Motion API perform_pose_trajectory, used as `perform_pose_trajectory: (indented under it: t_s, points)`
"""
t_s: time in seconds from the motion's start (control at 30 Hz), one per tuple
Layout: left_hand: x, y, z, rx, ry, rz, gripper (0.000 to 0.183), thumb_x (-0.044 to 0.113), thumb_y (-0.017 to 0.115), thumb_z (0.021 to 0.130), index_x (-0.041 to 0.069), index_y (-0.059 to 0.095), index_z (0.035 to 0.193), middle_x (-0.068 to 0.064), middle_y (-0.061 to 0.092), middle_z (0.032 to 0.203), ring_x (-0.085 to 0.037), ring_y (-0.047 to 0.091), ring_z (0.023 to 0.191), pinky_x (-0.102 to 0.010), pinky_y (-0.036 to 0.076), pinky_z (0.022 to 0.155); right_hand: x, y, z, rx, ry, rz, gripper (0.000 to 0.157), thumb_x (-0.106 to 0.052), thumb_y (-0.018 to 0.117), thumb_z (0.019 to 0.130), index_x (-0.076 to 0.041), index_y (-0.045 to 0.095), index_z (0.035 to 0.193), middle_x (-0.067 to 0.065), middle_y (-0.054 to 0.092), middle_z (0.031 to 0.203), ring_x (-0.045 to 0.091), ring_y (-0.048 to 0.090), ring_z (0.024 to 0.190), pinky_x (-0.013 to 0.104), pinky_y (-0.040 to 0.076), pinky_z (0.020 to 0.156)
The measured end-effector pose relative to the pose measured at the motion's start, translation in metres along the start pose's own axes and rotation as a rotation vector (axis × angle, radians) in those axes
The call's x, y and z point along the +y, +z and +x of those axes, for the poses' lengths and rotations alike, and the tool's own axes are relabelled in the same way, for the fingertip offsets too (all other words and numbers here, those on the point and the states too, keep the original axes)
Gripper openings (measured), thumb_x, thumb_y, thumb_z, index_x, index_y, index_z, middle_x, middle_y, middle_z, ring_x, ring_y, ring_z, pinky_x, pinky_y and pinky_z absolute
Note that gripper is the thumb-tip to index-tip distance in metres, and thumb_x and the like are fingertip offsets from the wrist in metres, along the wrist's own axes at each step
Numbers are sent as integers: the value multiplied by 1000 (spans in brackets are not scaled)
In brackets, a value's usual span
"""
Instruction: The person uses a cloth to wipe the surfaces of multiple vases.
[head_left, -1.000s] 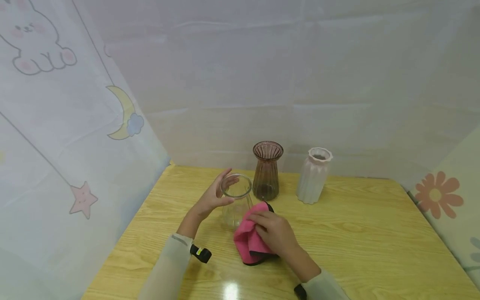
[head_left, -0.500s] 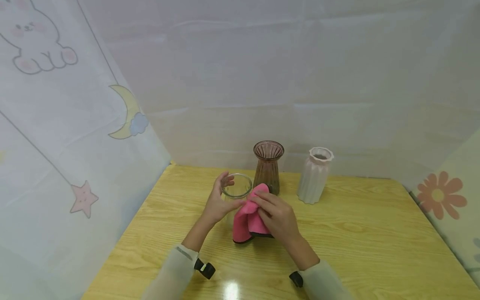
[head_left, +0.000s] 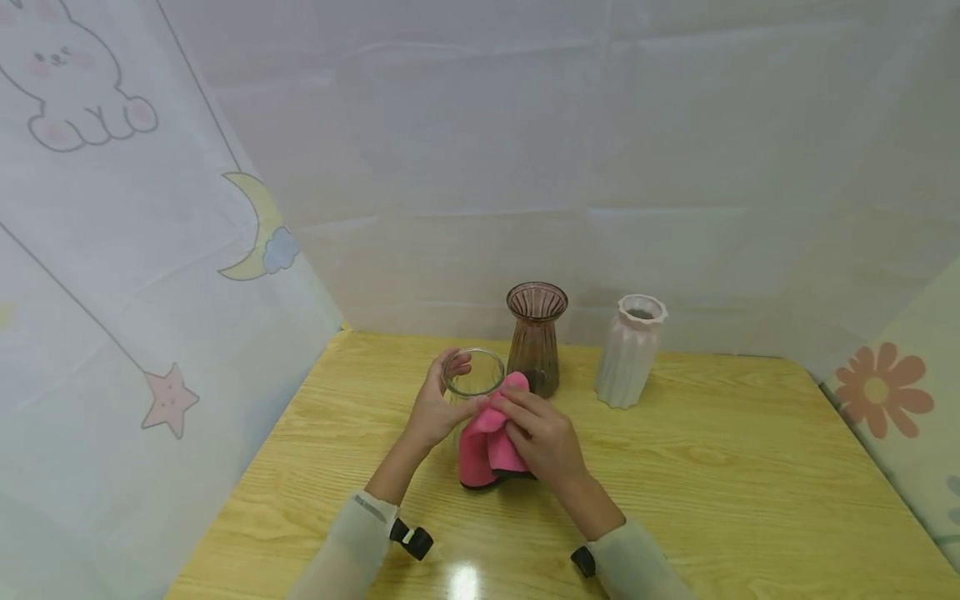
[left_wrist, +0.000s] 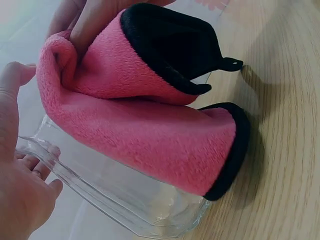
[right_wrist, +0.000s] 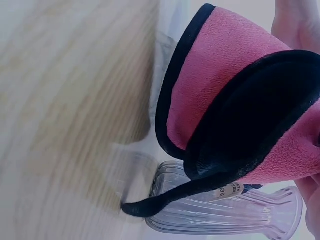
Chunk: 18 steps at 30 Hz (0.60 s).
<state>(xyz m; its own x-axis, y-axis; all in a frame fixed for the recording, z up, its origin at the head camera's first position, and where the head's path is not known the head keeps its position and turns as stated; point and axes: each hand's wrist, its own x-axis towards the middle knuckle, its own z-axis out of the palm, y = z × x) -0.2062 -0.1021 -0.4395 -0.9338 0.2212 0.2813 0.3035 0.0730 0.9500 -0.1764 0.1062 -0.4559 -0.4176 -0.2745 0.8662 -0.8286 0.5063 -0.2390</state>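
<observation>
Head view: the left hand (head_left: 437,412) grips the clear glass vase (head_left: 474,387) near its rim; the right hand (head_left: 551,442) pinches the pink cloth (head_left: 476,457) at the vase's near right side. Excess pressure could tip it into the purple ribbed vase (head_left: 536,337), close behind-right. Leftward, the wooden table (head_left: 341,400) offers room before its edge.

Left wrist view: cloth overlaps the vase; smooth glass could slip.

Right wrist view: the cloth's black loop (right_wrist: 150,205) could snag the ribbed vase.

a booth-like space, pastel cartoon sheets (head_left: 480,167) around a wood-grain table (head_left: 712,483)
</observation>
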Motion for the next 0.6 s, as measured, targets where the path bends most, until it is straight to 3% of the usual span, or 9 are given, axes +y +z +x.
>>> perform_pose_trajectory:
  t_s: [0.23,0.6]
  points:
    - [0,-1,0,-20,37,-29,90,12,81,84,1,25,154,-18,46,151,-39,43,139,-61,20,119,-5,-1,-3,-66,8,-38,34,6,75,77,-8,80,108,8,75,110,25,73,99,38,60,80]
    - [-3,-11,6,-146,49,-88,86,10,78,88,0,24,155,-23,42,152,-45,38,141,-55,19,122,-10,-2,-10,-128,9,-97,31,6,79,73,-8,81,101,7,75,107,23,73,98,36,60,78]
